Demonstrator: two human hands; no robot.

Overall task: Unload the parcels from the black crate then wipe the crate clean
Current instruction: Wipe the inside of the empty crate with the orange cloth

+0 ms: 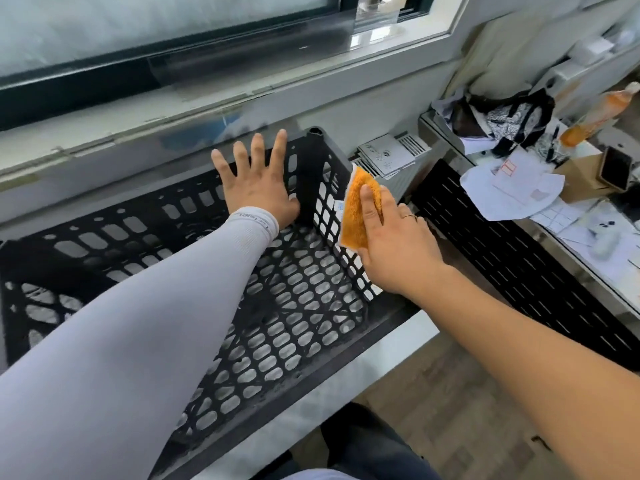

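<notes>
The black crate sits on a white ledge under a window, its lattice floor and walls bare of parcels. The left hand lies inside the crate against the far wall, near the right-hand corner post, fingers straight and spread, holding nothing; the fingertips reach up to the rim. The right hand is at the crate's right wall, pressing an orange cloth against the top of that wall. The index finger lies flat across the cloth's outer face and the thumb tucks under its lower edge, so the cloth is pinched between them; the other fingers are bent behind it, one bearing a ring.

Whether the left palm truly touches the wall or only hovers just beside it cannot be told. The left forearm, in a pale grey sleeve, covers much of the crate's near-left part, and the crate's left end is cut off by the frame edge. A small white label shows through the lattice beside the cloth, too blurred to read.

To the right stand a black perforated panel and a cluttered desk with papers, a patterned bag and an orange bottle.
</notes>
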